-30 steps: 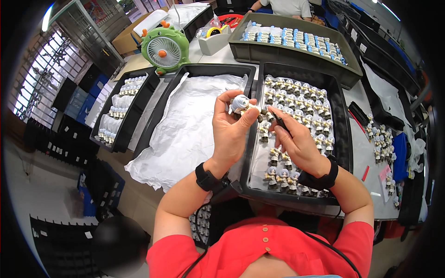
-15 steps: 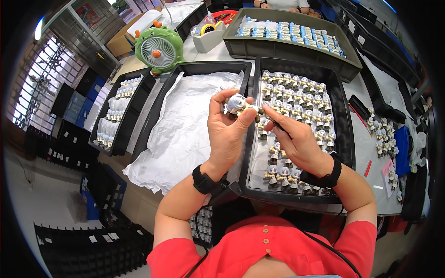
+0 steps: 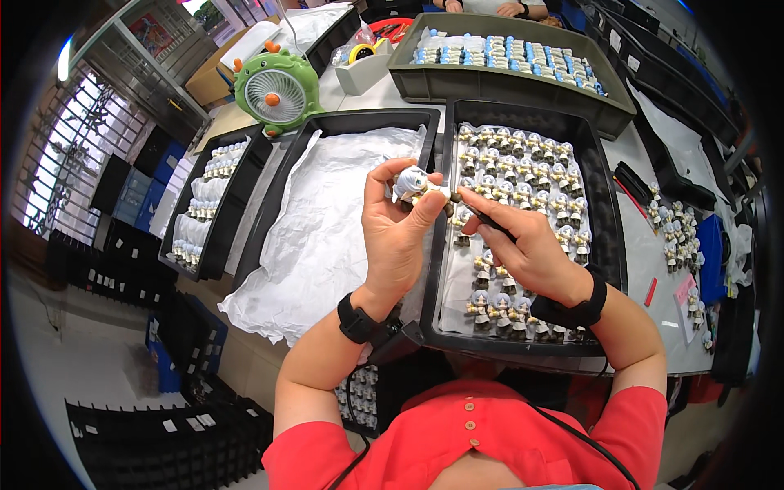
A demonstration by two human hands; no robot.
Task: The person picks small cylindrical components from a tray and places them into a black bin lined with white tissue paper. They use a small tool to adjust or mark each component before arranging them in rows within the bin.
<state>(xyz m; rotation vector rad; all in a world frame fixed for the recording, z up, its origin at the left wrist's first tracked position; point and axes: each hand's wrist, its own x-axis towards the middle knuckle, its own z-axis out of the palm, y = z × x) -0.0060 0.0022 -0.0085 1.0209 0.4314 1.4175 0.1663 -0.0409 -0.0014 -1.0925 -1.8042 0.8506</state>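
Observation:
My left hand [image 3: 398,233] is closed on a small figurine [image 3: 412,183] with pale hair, held between thumb and fingers with its feet toward the right. In my right hand [image 3: 529,249] is a slim dark pen-like tool [image 3: 493,224]; its tip is at the figurine's lower end, and I cannot tell whether it touches. Both hands are over the inner edges of two black trays. The right tray [image 3: 535,353] holds rows of similar figurines [image 3: 500,310] on white paper. Crumpled white paper [image 3: 327,216] lines the left tray [image 3: 371,119].
A narrower black tray [image 3: 219,237] of figurines stands at far left, beside a green fan [image 3: 278,90]. Behind is a big olive bin [image 3: 506,91] with blue-and-white pieces. Loose figurines [image 3: 676,233] and a red stick [image 3: 651,291] lie at right. Another person's hands [image 3: 511,9] show at the back.
The right hand has turned slightly, so more of the dark tool shows, with its tip at the figurine. The left hand keeps its hold; the whole view has shifted a little.

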